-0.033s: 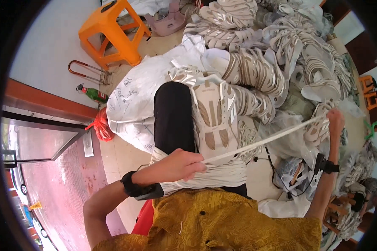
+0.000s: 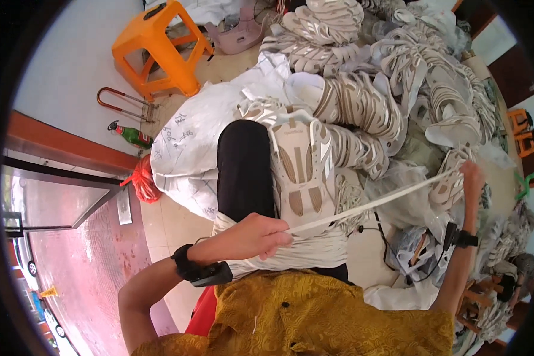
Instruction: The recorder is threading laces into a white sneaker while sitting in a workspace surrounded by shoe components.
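Observation:
A flat off-white shoelace (image 2: 368,206) runs taut, rising from my left hand to my right hand. Over the lap, my left hand (image 2: 267,236) is closed in a pinch on its near end. Far out to the right, my right hand (image 2: 471,177) grips the other end with bent fingers. A beige and white shoe upper (image 2: 299,169) lies flat on my right leg, just beyond the left hand. Many loose white laces (image 2: 314,252) lie across my lap, under the stretched one. My left leg, in black cloth (image 2: 243,172), is beside the upper.
Stacks of similar shoe uppers (image 2: 362,107) spread ahead and to the right. A white woven sack (image 2: 190,136) lies beyond my left leg. An orange stool (image 2: 160,50), a green bottle (image 2: 133,135) and a red plastic bag (image 2: 143,181) are at the left, near a glass door (image 2: 59,202).
My right hand has come slightly lower and closer to me, so the lace slopes a little less. My left hand stays nearly in place.

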The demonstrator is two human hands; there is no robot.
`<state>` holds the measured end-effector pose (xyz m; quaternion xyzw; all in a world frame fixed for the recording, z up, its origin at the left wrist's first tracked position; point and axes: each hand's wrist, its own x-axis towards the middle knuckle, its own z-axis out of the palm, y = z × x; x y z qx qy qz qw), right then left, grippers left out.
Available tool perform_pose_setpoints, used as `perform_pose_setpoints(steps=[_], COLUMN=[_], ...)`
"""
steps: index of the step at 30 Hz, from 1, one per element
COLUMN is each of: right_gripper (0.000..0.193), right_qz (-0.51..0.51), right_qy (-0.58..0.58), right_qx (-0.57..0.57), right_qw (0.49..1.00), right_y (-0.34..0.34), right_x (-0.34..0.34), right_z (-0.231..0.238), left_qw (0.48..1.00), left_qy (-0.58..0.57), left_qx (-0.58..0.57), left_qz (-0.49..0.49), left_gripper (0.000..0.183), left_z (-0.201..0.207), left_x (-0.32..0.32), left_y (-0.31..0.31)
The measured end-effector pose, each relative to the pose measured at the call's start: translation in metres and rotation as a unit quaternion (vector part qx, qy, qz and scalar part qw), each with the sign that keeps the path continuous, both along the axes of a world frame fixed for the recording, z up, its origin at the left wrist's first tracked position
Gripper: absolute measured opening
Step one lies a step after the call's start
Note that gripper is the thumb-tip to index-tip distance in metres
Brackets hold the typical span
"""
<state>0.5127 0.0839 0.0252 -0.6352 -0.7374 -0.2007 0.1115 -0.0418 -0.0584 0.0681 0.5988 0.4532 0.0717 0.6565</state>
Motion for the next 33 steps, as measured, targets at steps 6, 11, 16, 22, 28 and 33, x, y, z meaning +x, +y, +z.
perform_pose_setpoints(steps=[6, 11, 16, 22, 28, 33], right_gripper=[0.033, 0.041, 0.011, 0.011, 0.019, 0.038], right_qz=[0.155, 0.384, 0.205, 0.109, 0.242, 0.390], right_qy=[0.111, 0.521, 0.681, 0.745, 0.274, 0.417], right_qx=[-0.214, -0.494, -0.490, -0.341, -0.240, -0.186], right_qw=[0.958, 0.581, 0.504, 0.563, 0.899, 0.800], right_y=[-0.012, -0.065, -0.033, 0.012, 0.021, -0.025], right_x=[-0.144, -0.319, -0.267, -0.175, -0.141, -0.290], right_z=[-0.029, 0.030, -0.002, -0.039, -0.072, 0.014], left_qw=[0.998, 0.997, 0.996, 0.994, 0.990, 0.940], left_qy=[-0.018, -0.041, 0.020, 0.048, -0.044, -0.216], left_qx=[0.014, 0.063, -0.069, -0.071, -0.085, -0.175], left_qz=[0.055, 0.014, 0.049, 0.070, 0.106, 0.198], left_gripper=[0.026, 0.024, 0.020, 0.021, 0.025, 0.030], left_z=[0.030, 0.029, 0.030, 0.003, -0.008, -0.018], left_x=[0.031, 0.049, 0.021, -0.015, -0.001, 0.012], left_y=[0.037, 0.051, 0.059, 0.051, 0.062, 0.063])
